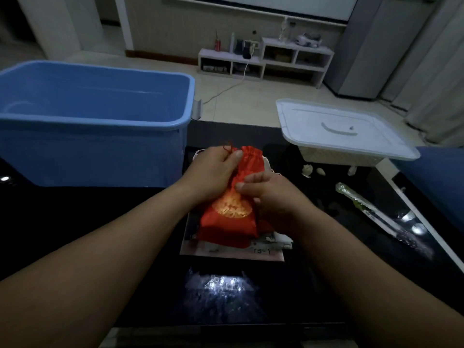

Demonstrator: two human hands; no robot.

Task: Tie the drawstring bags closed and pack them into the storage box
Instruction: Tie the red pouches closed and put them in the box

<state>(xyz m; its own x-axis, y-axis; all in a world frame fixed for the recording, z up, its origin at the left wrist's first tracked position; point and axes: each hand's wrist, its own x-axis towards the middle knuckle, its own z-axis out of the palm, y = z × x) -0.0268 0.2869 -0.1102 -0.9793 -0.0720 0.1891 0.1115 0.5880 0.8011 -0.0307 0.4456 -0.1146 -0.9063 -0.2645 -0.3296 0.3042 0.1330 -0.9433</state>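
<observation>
Where the black table (100, 222) lies nearest the person, a pale sheet (226, 253) rests on it, and on the sheet sits a red bag (231, 214) with a gold emblem. A second red bag (221, 238) lies under it. The bag's long axis runs away from the person, its bottom near and its mouth far, leaning a little to the right.

The left hand (213, 172) grips the bag's upper part, fingers curled round the cloth, with the thumb at the red string (227, 147) by the mouth. The right hand (271, 194) pinches the bag at its middle between thumb and fingertips. Pale cloth peeks out beyond the bag.

Further left stands the blue box (100, 146), uncovered. Its near wall hides its floor, so its contents cannot be told. Well apart on the right, a white lid (339, 126) rests on a white basket (339, 156), covering the inside. A long wrapped thing (364, 204) lies near the table's right edge. Against the far wall stands a low white shelf (266, 59) with bottles on top.
</observation>
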